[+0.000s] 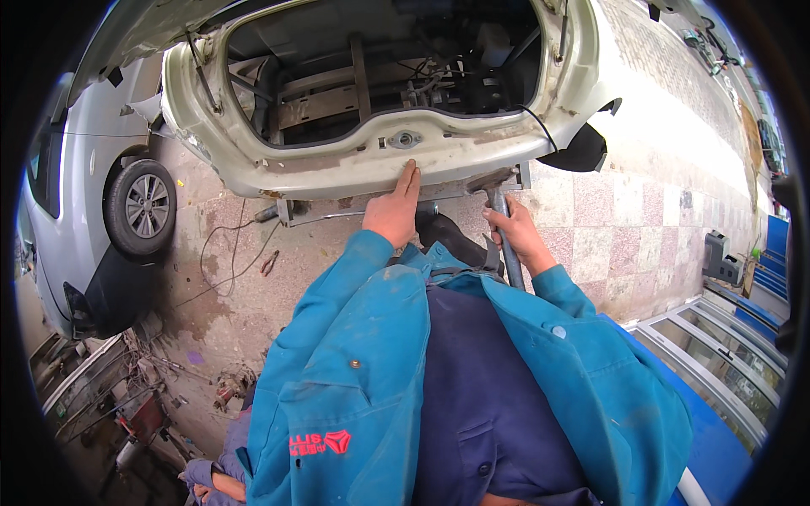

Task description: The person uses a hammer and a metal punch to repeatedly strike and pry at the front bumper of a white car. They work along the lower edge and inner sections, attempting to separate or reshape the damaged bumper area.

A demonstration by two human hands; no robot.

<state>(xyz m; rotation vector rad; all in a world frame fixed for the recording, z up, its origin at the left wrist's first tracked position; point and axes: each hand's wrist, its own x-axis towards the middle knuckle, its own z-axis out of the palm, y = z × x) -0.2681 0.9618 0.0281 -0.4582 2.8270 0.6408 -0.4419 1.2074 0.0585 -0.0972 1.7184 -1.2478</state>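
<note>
Two stretched fingers of my left hand rest against the pale rear panel of a car body, just below its round latch opening. The other fingers of that hand are partly hidden, and I see nothing held in it. My right hand is wrapped round the grey handle of a hammer. The hammer's worn head points up, close to the lower right edge of the panel. Above both hands the open boot shows bare metal cross members and loose wiring inside.
A silver car with a dark wheel stands at the left. Pliers and a cable lie on the tiled floor. Another person's hand shows at the lower left. Glazed frames lean at the right, near a grey case.
</note>
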